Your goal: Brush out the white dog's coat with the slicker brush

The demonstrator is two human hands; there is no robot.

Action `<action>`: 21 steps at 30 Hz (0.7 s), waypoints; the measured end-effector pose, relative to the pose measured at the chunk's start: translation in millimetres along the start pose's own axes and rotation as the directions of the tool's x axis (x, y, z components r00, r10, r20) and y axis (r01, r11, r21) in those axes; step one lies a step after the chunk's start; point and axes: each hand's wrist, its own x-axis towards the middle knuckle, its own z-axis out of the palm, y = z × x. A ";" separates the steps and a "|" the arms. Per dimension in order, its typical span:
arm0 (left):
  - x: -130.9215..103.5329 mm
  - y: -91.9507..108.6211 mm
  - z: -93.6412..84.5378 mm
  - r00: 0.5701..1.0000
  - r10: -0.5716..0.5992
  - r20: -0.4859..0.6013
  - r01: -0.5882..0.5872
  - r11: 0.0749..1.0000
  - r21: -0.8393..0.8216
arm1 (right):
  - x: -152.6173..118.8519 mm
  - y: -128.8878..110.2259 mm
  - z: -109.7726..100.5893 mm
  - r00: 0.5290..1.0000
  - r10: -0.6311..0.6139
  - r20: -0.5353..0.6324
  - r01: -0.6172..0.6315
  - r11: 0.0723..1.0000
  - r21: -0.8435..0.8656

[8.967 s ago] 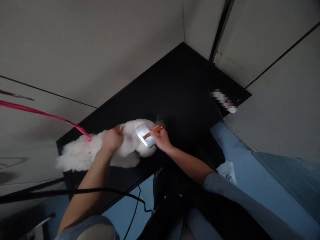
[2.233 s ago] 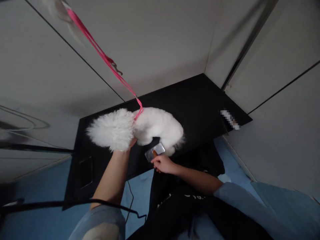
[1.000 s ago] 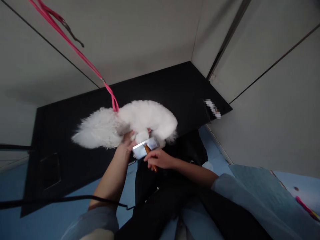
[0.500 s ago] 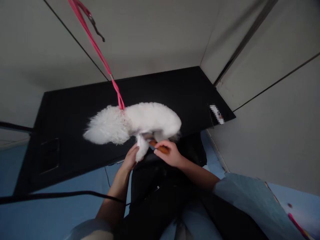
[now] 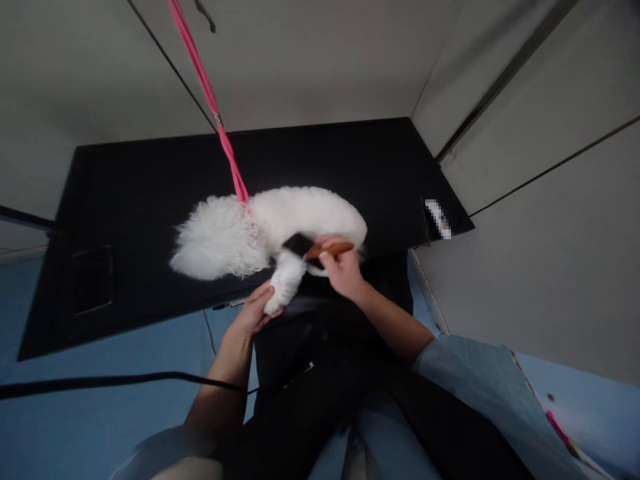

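A white dog (image 5: 310, 212) stands on a black table, its fluffy head to the left and its trimmed body to the right. My left hand (image 5: 257, 308) is closed around the lower end of the dog's front leg (image 5: 287, 280), which is held out toward me over the table edge. In my right hand (image 5: 343, 267) is a slicker brush (image 5: 327, 251) with an orange-brown wooden handle. Its dark head lies against the top of that leg, by the body. The bristles are hidden. A pink grooming loop (image 5: 233, 163) runs up from the dog's neck.
The black table (image 5: 150, 173) stands against grey walls. A pixelated object (image 5: 439, 219) lies at its right end, and a rectangular recess (image 5: 93, 280) shows at its left. A black cable (image 5: 125, 381) crosses at lower left above the blue floor (image 5: 125, 427).
My right hand has moved up with the brush, whose head now lies at the top of the leg. My left hand still holds the leg. The camera view has shifted slightly.
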 end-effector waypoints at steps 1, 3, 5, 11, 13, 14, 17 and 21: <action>0.0 -0.3 -0.2 1.000 0.004 -0.003 -0.005 1.000 -0.019 | -3.0 -0.4 0.6 0.996 0.011 0.090 -0.013 1.000 0.017; 0.3 -0.4 -1.7 1.000 0.020 -0.005 -0.021 0.997 -0.073 | -7.4 -0.3 2.0 0.993 0.043 0.107 -0.047 0.998 0.043; -0.7 0.1 -3.9 1.000 0.000 0.015 0.002 0.990 -0.142 | -10.3 1.0 3.4 0.993 0.025 -0.115 -0.020 0.999 0.049; -16.3 7.1 -7.5 0.965 -0.241 0.100 0.260 0.922 -0.287 | -24.0 7.0 18.9 0.996 0.067 0.062 -0.076 0.984 0.159; -21.9 10.9 -9.6 0.963 -0.257 0.087 0.271 0.902 -0.337 | -27.7 9.3 25.5 0.987 0.081 -0.135 -0.059 0.985 0.162; -24.0 12.7 -11.3 0.962 -0.261 0.083 0.273 0.895 -0.352 | -29.4 10.5 28.5 0.977 0.070 -0.202 -0.036 0.985 0.167; -26.6 17.2 -17.7 0.957 -0.269 0.112 0.291 0.899 -0.326 | -34.3 14.2 35.0 0.997 0.062 -0.041 -0.051 0.971 0.232; -25.6 21.8 -24.1 0.963 -0.236 0.129 0.253 0.956 -0.146 | -40.1 20.3 38.3 0.946 0.175 -0.271 -0.097 0.955 0.279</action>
